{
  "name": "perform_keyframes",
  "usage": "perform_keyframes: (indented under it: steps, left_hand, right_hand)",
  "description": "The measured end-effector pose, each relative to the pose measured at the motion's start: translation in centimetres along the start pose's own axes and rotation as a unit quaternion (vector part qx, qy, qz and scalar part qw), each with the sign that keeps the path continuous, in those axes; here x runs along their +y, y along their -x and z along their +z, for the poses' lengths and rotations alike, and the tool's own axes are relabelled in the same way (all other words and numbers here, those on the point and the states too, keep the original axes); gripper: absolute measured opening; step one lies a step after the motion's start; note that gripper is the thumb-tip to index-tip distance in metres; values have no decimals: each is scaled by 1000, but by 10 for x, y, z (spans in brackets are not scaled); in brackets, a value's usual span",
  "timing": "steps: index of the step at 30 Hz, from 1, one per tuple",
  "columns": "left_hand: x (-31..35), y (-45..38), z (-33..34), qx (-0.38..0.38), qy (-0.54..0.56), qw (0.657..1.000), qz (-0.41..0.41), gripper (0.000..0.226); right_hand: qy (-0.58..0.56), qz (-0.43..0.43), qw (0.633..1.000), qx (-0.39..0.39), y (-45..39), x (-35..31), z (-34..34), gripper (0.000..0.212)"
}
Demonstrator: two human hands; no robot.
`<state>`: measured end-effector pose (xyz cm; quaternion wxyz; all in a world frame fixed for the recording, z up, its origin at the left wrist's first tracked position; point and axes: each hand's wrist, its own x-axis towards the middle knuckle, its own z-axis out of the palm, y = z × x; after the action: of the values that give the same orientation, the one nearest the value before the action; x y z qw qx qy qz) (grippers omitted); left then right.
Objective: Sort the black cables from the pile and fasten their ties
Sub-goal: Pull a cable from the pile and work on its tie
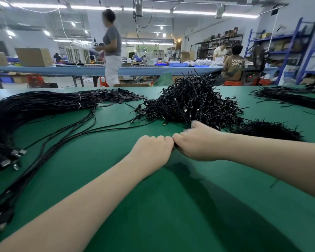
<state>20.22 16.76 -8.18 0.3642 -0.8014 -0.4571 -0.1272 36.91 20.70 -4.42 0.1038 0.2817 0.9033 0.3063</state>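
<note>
A green table (171, 206) fills the lower view, its surface running from the near edge back to a far edge in front of an open workshop. Across its left side lies a long bundle of black cables (35, 106), stretched straight and bound by two white ties (79, 100), with loose strands trailing toward the near left edge where metal plug ends show. At the middle of the table, farther back, rises a tangled pile of black cables (191, 102), heaped high and spilling outward. Just right of it and nearer lies a lower heap of thin black ties (265, 128), and another spread of black cables (287, 97) sits at the far right. A scatter of small flat black pieces (116, 96) lies behind the bound bundle's far end. Both bare forearms reach in from the near edge and meet in front of the pile. The left hand (151, 151) is closed into a fist with knuckles up, touching the right hand (198, 140), which is also curled closed; a small dark bit shows between them at the point where they meet, too little of it to say what it is. The right hand is slightly blurred. Beyond the table a standing person in a grey top (112, 48) faces left beside a blue-covered bench (62, 70)
</note>
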Motion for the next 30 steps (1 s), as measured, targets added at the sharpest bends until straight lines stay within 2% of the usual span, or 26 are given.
perform_keyframes:
  steps: [2, 4, 5, 7, 9, 11, 12, 15, 17, 19, 22, 24, 30]
  left_hand:
    - [-2, -10, -1, -58, 86, 991, -79, 25]
    - [-4, -13, 3, -153, 254, 946, -131, 28]
    - [-2, -10, 6, -160, 303, 928, -144, 29]
    - [-2, 0, 11, -131, 320, 924, -164, 29]
    - [-4, 11, 17, -100, 318, 922, -198, 31]
    - [-11, 15, 22, -69, 358, 898, -246, 34]
    - [-13, 14, 24, -50, 384, 882, -267, 34]
    - [-16, 12, 29, -24, 439, 843, -311, 40]
    - [-16, 11, 33, -26, 468, 818, -333, 42]
    - [-20, 11, 36, -31, 505, 784, -358, 39]
    - [-25, 9, 40, -42, 571, 731, -371, 35]
    - [-27, 8, 41, -52, 599, 708, -370, 34]
    - [-30, 10, 40, -67, 611, 699, -365, 33]
  right_hand:
    - [117, 10, 989, 93, 5, 9, -5, 13]
    - [162, -2, 971, 178, 6, 15, -3, 19]
    - [174, -12, 963, 204, 6, 16, -2, 20]
    - [188, -1, 956, 224, 8, 21, -3, 19]
    - [160, 102, 963, 191, 15, 40, -6, 30]
    - [76, 256, 961, 74, 31, 71, -8, 45]
    - [28, 312, 950, 7, 42, 84, -7, 43]
    - [-82, 391, 903, -160, 74, 103, 10, 45]
    - [-131, 404, 880, -213, 88, 100, 26, 53]
    - [-165, 420, 866, -215, 97, 94, 37, 49]
    - [-187, 445, 856, -182, 100, 89, 42, 25]
    - [-181, 453, 855, -178, 98, 88, 42, 17]
    - [-202, 465, 843, -179, 94, 91, 38, 17]
